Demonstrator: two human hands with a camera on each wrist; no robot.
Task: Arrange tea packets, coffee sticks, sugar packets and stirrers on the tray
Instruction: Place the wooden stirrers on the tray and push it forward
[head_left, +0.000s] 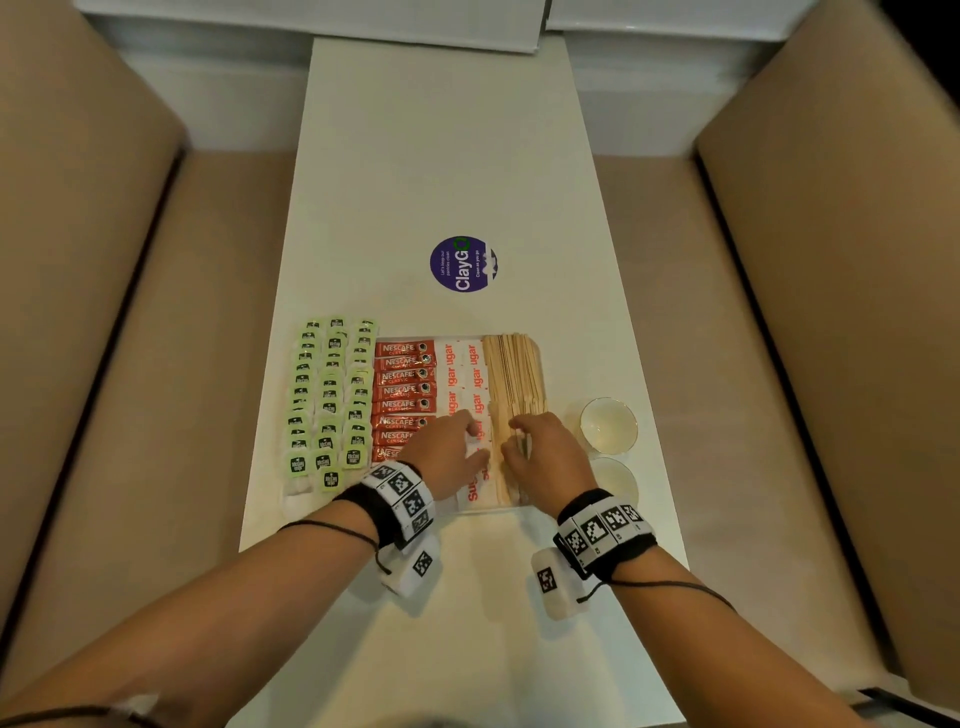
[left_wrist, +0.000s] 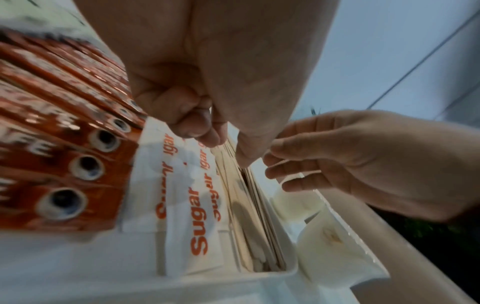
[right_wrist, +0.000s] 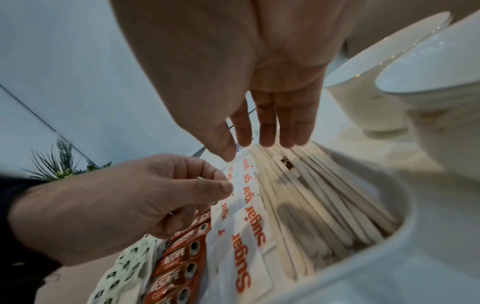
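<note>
While both hands hover, stirrers lie lengthwise, pointing away.

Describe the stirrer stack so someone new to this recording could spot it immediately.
Find the white tray on the long pale table, below the round purple sticker. The wooden stirrers fill its rightmost column, beside the sugar packets. They alone are bare, tan, unprinted sticks lying lengthwise.
</note>
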